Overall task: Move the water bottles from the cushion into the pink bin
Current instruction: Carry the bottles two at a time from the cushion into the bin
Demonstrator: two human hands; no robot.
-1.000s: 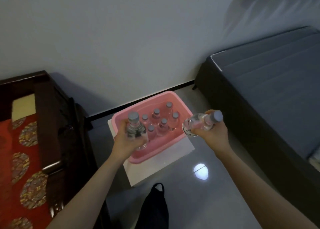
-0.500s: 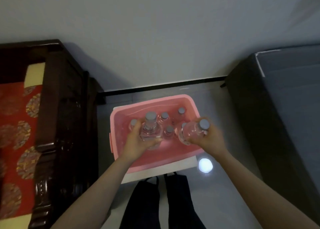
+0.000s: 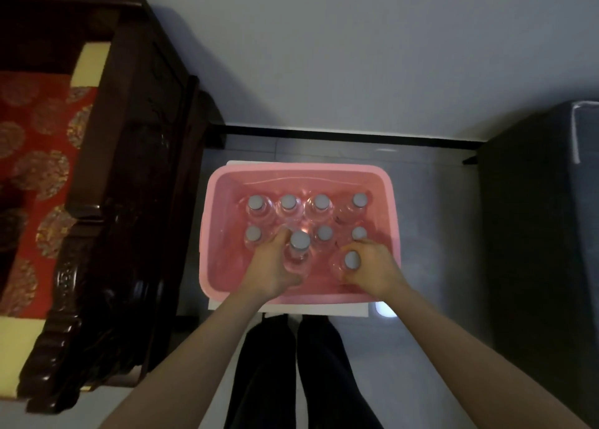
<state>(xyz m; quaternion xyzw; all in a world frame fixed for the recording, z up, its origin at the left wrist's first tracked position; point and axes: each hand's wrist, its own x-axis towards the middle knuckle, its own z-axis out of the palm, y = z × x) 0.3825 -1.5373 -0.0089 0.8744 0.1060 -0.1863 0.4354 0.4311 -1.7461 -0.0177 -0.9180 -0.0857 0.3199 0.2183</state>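
Observation:
The pink bin (image 3: 220, 182) sits on a white board on the floor, straight below me. Several clear water bottles with grey caps (image 3: 287, 201) stand upright in two rows inside it. My left hand (image 3: 270, 266) grips one upright bottle (image 3: 299, 250) low inside the bin, near its front wall. My right hand (image 3: 372, 269) grips another upright bottle (image 3: 351, 260) at the bin's front right. The red patterned cushion (image 3: 35, 156) lies on the dark wooden seat at the left; no bottle shows on its visible part.
A dark carved wooden seat frame (image 3: 129, 201) stands close to the bin's left side. A dark grey bed (image 3: 544, 234) fills the right. The white wall with a black skirting strip (image 3: 356, 135) runs behind the bin. My dark trouser legs (image 3: 291, 373) are just in front.
Both hands have come down from above the bin into it. The right hand's bottle has turned from lying sideways to upright. My view has tilted down over the bin.

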